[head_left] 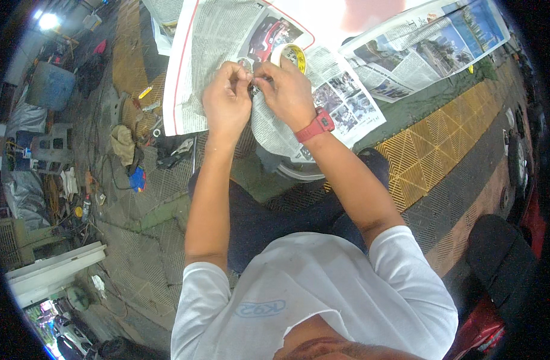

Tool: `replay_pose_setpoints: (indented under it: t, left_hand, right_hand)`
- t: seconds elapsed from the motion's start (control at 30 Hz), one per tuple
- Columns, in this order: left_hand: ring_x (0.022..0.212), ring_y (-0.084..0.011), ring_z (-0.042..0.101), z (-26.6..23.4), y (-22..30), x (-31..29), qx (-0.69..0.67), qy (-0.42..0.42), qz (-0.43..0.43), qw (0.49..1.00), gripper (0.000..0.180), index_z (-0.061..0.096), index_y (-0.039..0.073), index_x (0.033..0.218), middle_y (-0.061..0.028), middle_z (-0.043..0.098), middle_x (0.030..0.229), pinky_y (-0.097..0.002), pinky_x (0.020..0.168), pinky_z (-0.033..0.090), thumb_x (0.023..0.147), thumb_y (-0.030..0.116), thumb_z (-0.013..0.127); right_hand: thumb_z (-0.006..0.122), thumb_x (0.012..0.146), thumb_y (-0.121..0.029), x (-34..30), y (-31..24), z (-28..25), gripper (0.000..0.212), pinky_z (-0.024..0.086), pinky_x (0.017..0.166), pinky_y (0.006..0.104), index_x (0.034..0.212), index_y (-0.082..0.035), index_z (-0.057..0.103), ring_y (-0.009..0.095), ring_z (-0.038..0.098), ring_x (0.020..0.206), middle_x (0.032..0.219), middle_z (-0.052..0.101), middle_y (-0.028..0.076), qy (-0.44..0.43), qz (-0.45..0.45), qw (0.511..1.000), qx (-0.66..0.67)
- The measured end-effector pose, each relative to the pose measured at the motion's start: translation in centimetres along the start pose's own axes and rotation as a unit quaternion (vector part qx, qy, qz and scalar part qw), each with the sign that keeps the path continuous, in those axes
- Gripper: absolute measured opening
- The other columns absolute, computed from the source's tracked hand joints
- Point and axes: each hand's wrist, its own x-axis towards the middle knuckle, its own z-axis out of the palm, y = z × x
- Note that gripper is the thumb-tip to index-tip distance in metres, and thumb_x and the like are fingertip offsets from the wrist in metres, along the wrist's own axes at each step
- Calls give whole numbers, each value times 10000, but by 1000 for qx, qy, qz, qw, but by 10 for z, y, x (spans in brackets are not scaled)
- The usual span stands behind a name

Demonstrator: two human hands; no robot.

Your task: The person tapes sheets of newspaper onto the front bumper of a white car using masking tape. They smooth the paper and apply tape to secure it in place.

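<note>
My left hand (228, 96) and my right hand (285, 93) meet over a sheet of newspaper (215, 36). Thumb and forefinger are pinched together on both, and the fingertips nearly touch. What lies between them is too small and too hidden to make out. Against the back of my right hand's fingers is a roll of tape (294, 55) with a yellow inner ring. Whether it hangs on those fingers or rests on the paper I cannot tell. A red watch (315, 125) is on my right wrist.
More newspaper (431, 51) spreads over a panel at the upper right. Yellow floor grating (437, 141) runs along the right. To the left lie a tan cloth (123, 144), a blue and orange object (137, 179) and cables. A blue drum (50, 86) stands far left.
</note>
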Motion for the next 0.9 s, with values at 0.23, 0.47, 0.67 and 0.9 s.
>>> replay_pose_setpoints:
  t: [0.23, 0.47, 0.67, 0.9]
  left_hand:
    - [891, -186, 715, -2, -8, 11, -370, 139, -180, 901, 215, 465, 79, 968, -90, 657, 980, -321, 811, 646, 1032, -13, 649]
    - [926, -158, 670, -29, 6, -33, -132, 113, -73, 982, 60, 549, 23, 1073, -87, 645, 1044, -309, 892, 554, 1055, -13, 592]
    - [1408, -292, 502, -50, -31, -95, -23, 280, -131, 951, 560, 405, -15, 1553, -188, 504, 1535, -417, 1199, 372, 1058, 103, 638]
    - [1467, -315, 464, 2, -87, -70, -248, 71, -400, 879, 1073, 190, 30, 1672, -224, 502, 1586, -507, 1237, 305, 926, 445, 840]
  right_hand:
    - [770, 924, -186, 1, -1, 11, 107, 525, 658, 472, 999, -144, 706, 362, 664, 768, 878, 616, 132, 63, -57, 995, -54]
    - [767, 907, -176, -5, 9, 15, 120, 520, 686, 486, 990, -120, 701, 363, 652, 799, 884, 618, 144, 45, -49, 998, -23]
    - [771, 916, -162, -8, 8, 13, 299, 539, 743, 472, 1211, -152, 725, 362, 654, 868, 951, 662, 145, 30, -80, 995, -44]
    - [734, 892, -108, -13, 29, 5, 375, 512, 817, 516, 1262, -117, 678, 390, 641, 955, 1031, 672, 163, 2, -149, 984, -98]
